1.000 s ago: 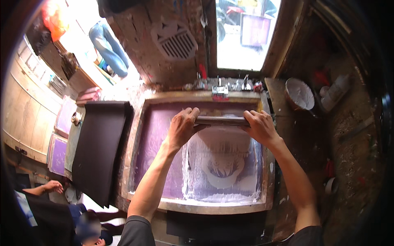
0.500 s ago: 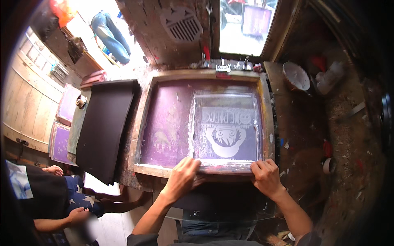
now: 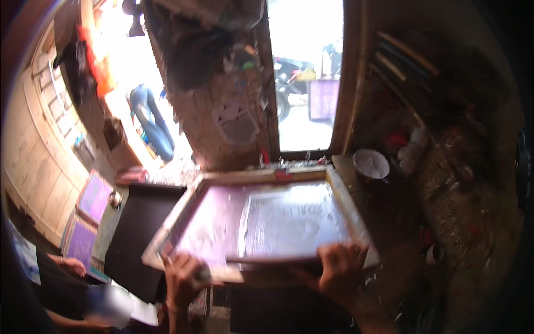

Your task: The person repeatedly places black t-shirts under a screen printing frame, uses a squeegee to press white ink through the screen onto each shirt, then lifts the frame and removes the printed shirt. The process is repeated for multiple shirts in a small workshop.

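Note:
A wooden-framed printing screen (image 3: 158, 253) lies across the middle, its near edge looking raised toward me. On its purple mesh a pale rectangle takes up the right half, glossy with glare. My left hand (image 3: 186, 278) is closed around the frame near its near left corner. At the near right side my right hand (image 3: 338, 270) is closed on the end of a long dark bar that looks like a squeegee (image 3: 272, 260), lying along the near edge. Blur hides how the right fingers meet the frame. Black sheet material (image 3: 289, 309) shows below the screen's near edge.
Left of the screen lies a black sheet stack (image 3: 139, 234). A person's hand (image 3: 72, 265) is at the lower left, beside purple screens (image 3: 80, 239). A white bowl (image 3: 371, 165) and tape roll (image 3: 435, 254) are at the right. Clamps (image 3: 283, 165) line the screen's far edge.
The view has tilted upward. My left hand has moved left along the frame to its corner. The screen's near edge appears lifted, and the dark bar now shows beside my right hand.

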Tool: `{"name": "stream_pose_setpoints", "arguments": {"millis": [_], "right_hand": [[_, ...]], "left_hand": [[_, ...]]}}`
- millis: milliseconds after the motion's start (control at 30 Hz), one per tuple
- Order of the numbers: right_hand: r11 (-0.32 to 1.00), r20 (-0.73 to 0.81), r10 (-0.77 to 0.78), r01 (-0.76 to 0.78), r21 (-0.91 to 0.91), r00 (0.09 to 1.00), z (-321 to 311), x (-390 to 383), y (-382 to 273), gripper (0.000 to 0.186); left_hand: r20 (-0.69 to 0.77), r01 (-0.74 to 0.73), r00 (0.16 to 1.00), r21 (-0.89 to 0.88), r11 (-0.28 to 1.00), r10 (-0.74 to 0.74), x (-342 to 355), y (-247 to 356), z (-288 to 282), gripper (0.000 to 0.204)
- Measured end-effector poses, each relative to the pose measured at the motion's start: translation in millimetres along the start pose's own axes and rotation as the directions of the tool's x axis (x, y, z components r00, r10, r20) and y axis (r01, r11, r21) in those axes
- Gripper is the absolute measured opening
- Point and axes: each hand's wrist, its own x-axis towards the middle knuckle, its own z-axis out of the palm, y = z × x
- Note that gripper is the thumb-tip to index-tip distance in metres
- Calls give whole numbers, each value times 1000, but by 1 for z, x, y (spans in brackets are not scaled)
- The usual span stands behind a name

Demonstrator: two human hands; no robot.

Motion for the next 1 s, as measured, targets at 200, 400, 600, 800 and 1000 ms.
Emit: {"name": "stream_pose_setpoints", "arguments": {"millis": [200, 400, 600, 800, 1000], "right_hand": [[997, -38, 60, -58, 42, 997, -46, 202, 22, 57], [992, -35, 106, -103, 73, 994, -41, 277, 58, 84], [1000, -23, -26, 26, 13, 999, -14, 295, 91, 96], [988, 108, 134, -141, 66, 985, -27, 306, 78, 103], [981, 182, 107, -134, 139, 977, -36, 313, 80, 98]], "left_hand": [[-829, -178, 557, -68, 982, 43, 88, -6, 70, 35], [-95, 62, 993, -52, 997, -67, 113, -56, 277, 33], [-57, 261, 942, -496, 828, -331, 124, -22, 237, 17], [-565, 240, 768, -184, 953, -302, 46, -92, 122, 14], [-581, 714, 685, 415, 563, -440, -109, -289, -66, 36]]}}
